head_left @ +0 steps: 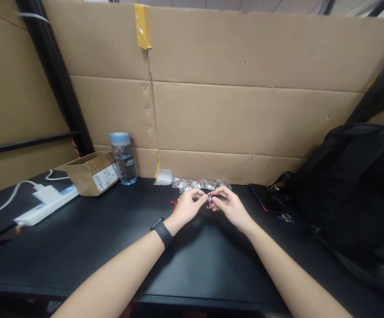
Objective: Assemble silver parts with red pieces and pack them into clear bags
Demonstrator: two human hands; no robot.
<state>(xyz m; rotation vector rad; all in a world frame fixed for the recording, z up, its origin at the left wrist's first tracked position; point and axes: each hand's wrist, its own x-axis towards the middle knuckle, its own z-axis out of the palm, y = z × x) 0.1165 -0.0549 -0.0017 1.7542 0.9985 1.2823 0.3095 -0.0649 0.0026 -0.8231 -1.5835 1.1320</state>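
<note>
Small part between my fingertips
My left hand [187, 206] and right hand [229, 205] both pinch the part [209, 200], near the table's [112, 238] back edge.

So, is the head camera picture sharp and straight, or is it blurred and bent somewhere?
Head view: wide-angle bend curves the brown cardboard wall edges; the small metal part between the left hand and right hand is too tiny to resolve; the matte black table shows soft light, no glare.
</note>
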